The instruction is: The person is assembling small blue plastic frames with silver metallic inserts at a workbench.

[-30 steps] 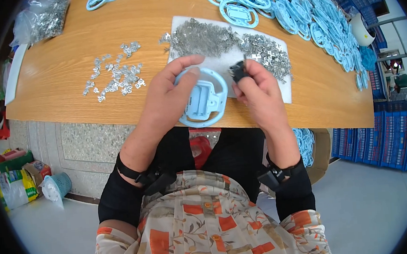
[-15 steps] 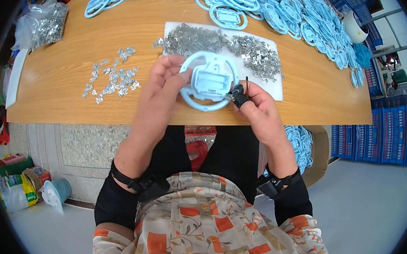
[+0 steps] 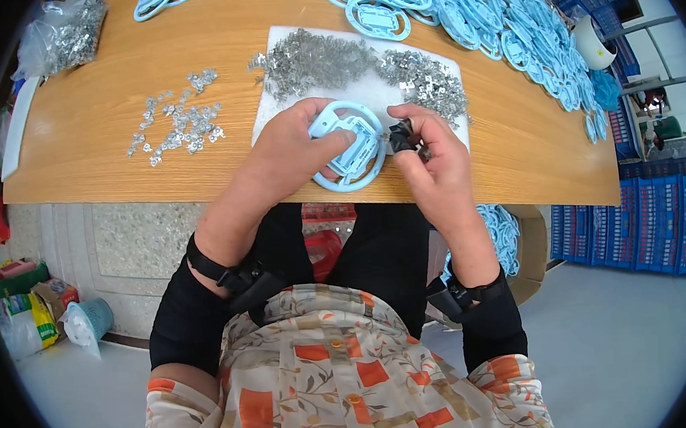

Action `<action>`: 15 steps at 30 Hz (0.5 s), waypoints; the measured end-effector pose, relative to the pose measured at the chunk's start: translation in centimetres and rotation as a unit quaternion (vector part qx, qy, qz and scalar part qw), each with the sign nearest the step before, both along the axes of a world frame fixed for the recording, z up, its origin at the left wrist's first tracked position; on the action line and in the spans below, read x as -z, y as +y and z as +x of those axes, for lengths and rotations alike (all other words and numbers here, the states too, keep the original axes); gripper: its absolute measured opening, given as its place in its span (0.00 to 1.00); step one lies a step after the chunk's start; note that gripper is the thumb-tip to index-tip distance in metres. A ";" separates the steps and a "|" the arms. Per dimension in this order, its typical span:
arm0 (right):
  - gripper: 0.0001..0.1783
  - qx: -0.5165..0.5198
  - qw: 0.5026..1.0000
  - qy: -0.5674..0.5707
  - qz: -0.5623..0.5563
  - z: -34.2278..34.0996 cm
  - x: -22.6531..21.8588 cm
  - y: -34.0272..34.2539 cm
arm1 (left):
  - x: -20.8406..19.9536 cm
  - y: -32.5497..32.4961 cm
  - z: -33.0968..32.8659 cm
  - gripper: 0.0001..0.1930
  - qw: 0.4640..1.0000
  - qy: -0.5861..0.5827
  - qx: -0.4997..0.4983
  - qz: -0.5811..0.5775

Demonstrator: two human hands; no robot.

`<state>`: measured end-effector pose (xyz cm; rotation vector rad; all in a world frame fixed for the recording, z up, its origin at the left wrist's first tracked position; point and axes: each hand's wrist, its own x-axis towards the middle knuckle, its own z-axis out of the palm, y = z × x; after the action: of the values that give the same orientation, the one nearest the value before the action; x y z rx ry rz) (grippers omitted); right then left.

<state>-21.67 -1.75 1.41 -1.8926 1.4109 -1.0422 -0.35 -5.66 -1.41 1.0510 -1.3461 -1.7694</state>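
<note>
My left hand (image 3: 294, 146) grips a light blue plastic wheel-shaped part (image 3: 370, 150) by its left side, thumb pressed on its middle. The part has a round rim and a boxy centre, and is tilted above the table's near edge. Just right of it is my right hand (image 3: 443, 159), with black wrapping around its fingers. Its thumb and fingers are closed at the part's right rim, where a small metallic bit shows; what they hold I cannot make out. Behind the part, small metal clips (image 3: 316, 61) are heaped on a white foam sheet (image 3: 269, 108).
More clips (image 3: 186, 128) lie scattered on the wooden table (image 3: 229, 170) at left. A plastic bag of clips (image 3: 68, 38) sits at the far left. Many blue wheel parts (image 3: 468, 18) cover the back right. Below the edge stands a carton (image 3: 532, 248) of blue parts.
The wheel part has turned and tilted in my left hand, whose thumb has moved onto its middle. My right hand has shifted slightly from its lower right edge to its right side.
</note>
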 end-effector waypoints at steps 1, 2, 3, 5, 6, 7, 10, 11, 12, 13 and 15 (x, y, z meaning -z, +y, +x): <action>0.13 0.004 0.999 0.027 -0.026 0.3 0.2 -0.2 | 0.2 0.0 -0.1 0.21 1.000 -0.008 -0.010 -0.007; 0.13 0.007 0.997 0.053 -0.053 0.6 0.3 -0.3 | 0.2 0.0 -0.2 0.21 1.000 -0.006 -0.010 -0.005; 0.13 0.006 0.997 0.055 -0.051 0.7 0.5 -0.5 | 0.1 0.0 -0.1 0.21 1.000 -0.015 -0.012 -0.002; 0.13 0.009 0.992 0.097 -0.084 1.0 0.8 -0.9 | 0.0 -0.1 -0.2 0.21 1.000 -0.022 -0.015 0.002; 0.13 0.008 0.992 0.098 -0.082 1.1 0.9 -1.0 | 0.2 -0.1 -0.2 0.20 0.999 -0.027 -0.018 0.003; 0.14 0.012 0.988 0.120 -0.092 1.2 1.0 -1.0 | 0.3 -0.1 -0.2 0.20 0.999 -0.032 -0.022 0.005; 0.14 0.028 0.979 0.175 -0.102 1.7 0.9 -1.0 | 0.0 -0.1 -0.2 0.20 0.999 -0.035 -0.023 0.009; 0.15 0.040 0.972 0.206 -0.102 1.9 0.8 -0.9 | 0.1 -0.1 -0.2 0.20 0.999 -0.033 -0.023 0.011; 0.15 0.039 0.972 0.207 -0.100 2.3 0.4 -0.8 | 0.2 -0.1 -0.2 0.20 0.999 -0.039 -0.019 0.006; 0.14 0.046 0.965 0.246 -0.077 2.7 -0.2 -0.6 | 0.3 -0.1 -0.2 0.20 0.999 -0.044 -0.016 0.000; 0.14 0.052 0.955 0.286 -0.051 3.1 -1.1 -0.5 | -0.2 0.1 -0.3 0.21 0.998 -0.049 -0.027 -0.002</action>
<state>-18.53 -2.29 2.49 -2.3377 1.8116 -0.6367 -0.69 -5.53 -1.16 1.1737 -1.3666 -1.6954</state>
